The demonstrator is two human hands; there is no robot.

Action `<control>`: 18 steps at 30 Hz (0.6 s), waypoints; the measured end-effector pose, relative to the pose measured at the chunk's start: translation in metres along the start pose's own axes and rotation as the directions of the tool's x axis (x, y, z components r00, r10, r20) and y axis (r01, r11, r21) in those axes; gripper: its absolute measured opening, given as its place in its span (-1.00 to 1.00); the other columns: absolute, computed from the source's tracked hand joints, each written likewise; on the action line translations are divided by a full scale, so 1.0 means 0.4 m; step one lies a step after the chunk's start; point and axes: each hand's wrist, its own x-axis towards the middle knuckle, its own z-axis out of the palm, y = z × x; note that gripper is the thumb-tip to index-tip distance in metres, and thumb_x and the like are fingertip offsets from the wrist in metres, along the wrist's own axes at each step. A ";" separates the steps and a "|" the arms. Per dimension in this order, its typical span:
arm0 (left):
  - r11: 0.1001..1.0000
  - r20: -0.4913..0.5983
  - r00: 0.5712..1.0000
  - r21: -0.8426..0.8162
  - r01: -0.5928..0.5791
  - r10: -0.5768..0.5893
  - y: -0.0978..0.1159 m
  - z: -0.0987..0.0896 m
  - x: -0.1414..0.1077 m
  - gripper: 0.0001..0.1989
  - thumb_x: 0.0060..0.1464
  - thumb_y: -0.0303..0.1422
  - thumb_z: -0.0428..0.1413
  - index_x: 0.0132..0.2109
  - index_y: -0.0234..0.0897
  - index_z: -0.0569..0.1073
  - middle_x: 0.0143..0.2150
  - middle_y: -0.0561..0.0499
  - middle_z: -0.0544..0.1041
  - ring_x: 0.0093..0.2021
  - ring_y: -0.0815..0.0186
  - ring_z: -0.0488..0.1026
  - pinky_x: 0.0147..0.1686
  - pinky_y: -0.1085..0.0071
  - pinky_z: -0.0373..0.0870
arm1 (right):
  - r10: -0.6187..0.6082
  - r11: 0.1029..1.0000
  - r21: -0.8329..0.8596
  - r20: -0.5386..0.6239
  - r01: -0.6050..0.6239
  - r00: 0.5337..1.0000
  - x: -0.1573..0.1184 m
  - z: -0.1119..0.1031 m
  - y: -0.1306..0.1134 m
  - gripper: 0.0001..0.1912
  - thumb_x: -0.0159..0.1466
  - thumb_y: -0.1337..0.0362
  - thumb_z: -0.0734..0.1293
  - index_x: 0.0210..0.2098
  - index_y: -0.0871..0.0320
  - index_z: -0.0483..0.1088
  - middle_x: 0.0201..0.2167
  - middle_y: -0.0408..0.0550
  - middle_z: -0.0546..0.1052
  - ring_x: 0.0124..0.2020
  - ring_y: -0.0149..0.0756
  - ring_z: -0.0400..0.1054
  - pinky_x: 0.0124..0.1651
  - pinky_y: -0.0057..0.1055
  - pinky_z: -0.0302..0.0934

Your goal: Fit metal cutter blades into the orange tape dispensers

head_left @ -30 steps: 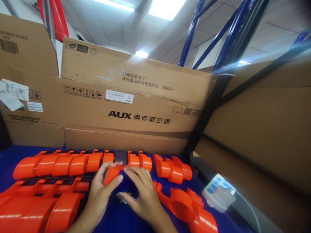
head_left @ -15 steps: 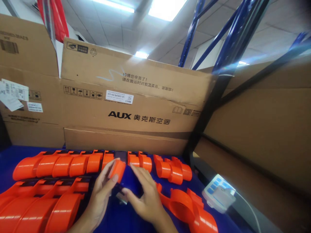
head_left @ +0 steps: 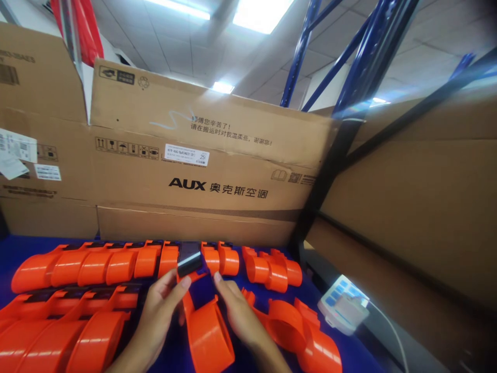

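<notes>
Between my hands is an orange plastic tape dispenser [head_left: 212, 334], with its toothed cutter edge at the top and its wide round hub hanging toward me. My left hand [head_left: 165, 300] is closed on its left side just below the cutter, thumb on the front. My right hand [head_left: 235, 305] grips the right edge with the thumb near the dark part beside the cutter; its other fingers are mostly hidden. Behind the cutter lies a dark flat rectangular thing [head_left: 188, 249], partly covered.
More orange dispensers stand in a back row [head_left: 93, 267], a front-left row [head_left: 58, 331] and loose groups at right [head_left: 316, 347] on the blue surface [head_left: 19, 246]. A white power strip [head_left: 344, 308] with a plugged-in cable lies at right. Cardboard [head_left: 233, 217] walls the back; a rack post [head_left: 330, 166] rises at right.
The dispenser in my hands has turned: its toothed cutter now points up and its round hub shows below. My view has shifted slightly. The surrounding dispensers stay in place.
</notes>
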 end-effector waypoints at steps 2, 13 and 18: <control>1.000 -0.032 0.999 0.008 0.006 -0.006 -0.007 -0.008 0.011 -0.56 -0.06 -0.10 0.41 -0.09 -0.22 0.59 -0.62 0.18 0.44 -0.68 0.38 0.33 -0.62 0.46 0.27 | -0.132 0.989 -0.072 0.005 0.132 0.991 -0.001 -0.006 -0.016 -0.39 0.44 -0.21 0.13 -0.01 0.10 0.57 -0.07 0.02 0.65 0.00 -0.03 0.52 0.10 -0.14 0.38; 0.987 -0.083 0.995 -0.154 0.044 -0.057 -0.032 -0.048 0.063 -0.57 -0.02 0.00 0.37 -0.27 -0.22 0.45 -0.47 0.16 0.49 -0.57 0.42 0.37 -0.57 0.50 0.39 | -0.587 0.712 -0.368 0.155 0.598 0.794 -0.018 -0.020 -0.055 -0.41 0.17 0.01 0.53 0.13 0.09 0.49 -0.03 0.08 0.65 -0.03 0.02 0.57 0.12 -0.19 0.40; 0.997 -0.021 0.999 -0.071 0.036 -0.037 -0.039 -0.040 0.052 -0.50 0.10 0.04 0.27 0.05 -0.18 0.50 -0.15 0.00 0.55 -0.43 0.34 0.48 -0.58 0.46 0.36 | -0.459 0.885 -0.237 -0.314 0.400 0.831 0.024 -0.036 -0.026 -0.60 0.38 0.06 0.33 0.10 0.14 0.44 -0.11 0.10 0.67 -0.14 -0.07 0.61 -0.05 -0.23 0.48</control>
